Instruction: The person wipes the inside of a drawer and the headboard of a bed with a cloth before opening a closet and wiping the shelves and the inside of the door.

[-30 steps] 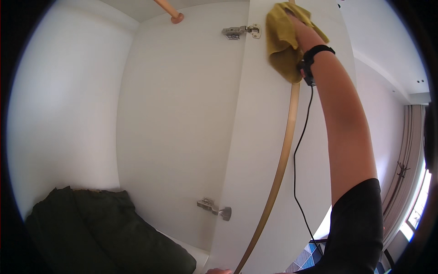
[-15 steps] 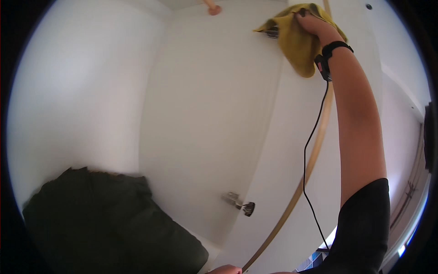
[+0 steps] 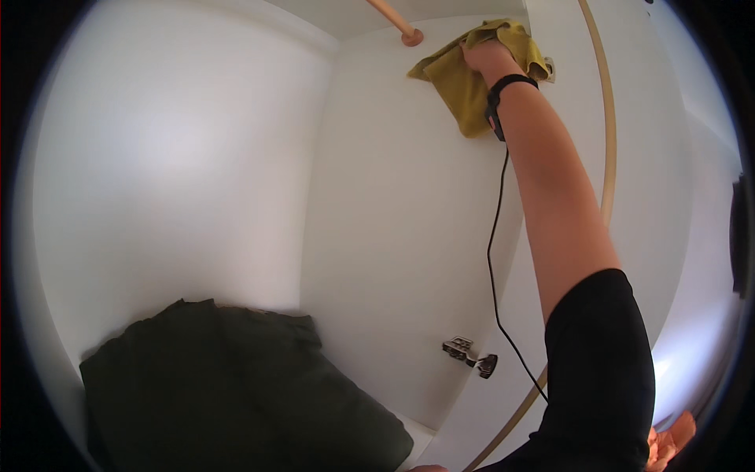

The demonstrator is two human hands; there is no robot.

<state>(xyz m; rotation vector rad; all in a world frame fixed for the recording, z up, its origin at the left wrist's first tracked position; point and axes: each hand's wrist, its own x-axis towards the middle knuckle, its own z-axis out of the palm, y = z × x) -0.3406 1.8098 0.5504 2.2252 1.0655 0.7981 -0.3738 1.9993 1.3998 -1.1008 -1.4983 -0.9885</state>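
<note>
My right hand [image 3: 489,61] is closed on a yellow-green cloth [image 3: 464,90], pressed high against the white inner side wall of a cabinet. The cloth hangs in folds around the fingers and partly hides a metal piece [image 3: 550,69] at the wall's front edge. A black wrist strap with a small device [image 3: 497,110] sits on my right wrist, and a thin black cable [image 3: 489,252] runs down from it. Only a sliver of skin, seemingly my left hand [image 3: 429,469], shows at the lower edge; its fingers are hidden.
Dark green fabric [image 3: 236,385] lies heaped at the lower left. A metal hinge [image 3: 470,355] sticks out low on the side wall. Overhead, a wooden rod [image 3: 391,20] meets the wall. A white panel with wood-coloured edging [image 3: 609,118] stands at right, near an unclear orange thing [image 3: 670,442].
My right hand and the cloth have shifted left, from the front edge onto the inner wall. The view has turned, so the cabinet sits further right in it. The orange thing has appeared.
</note>
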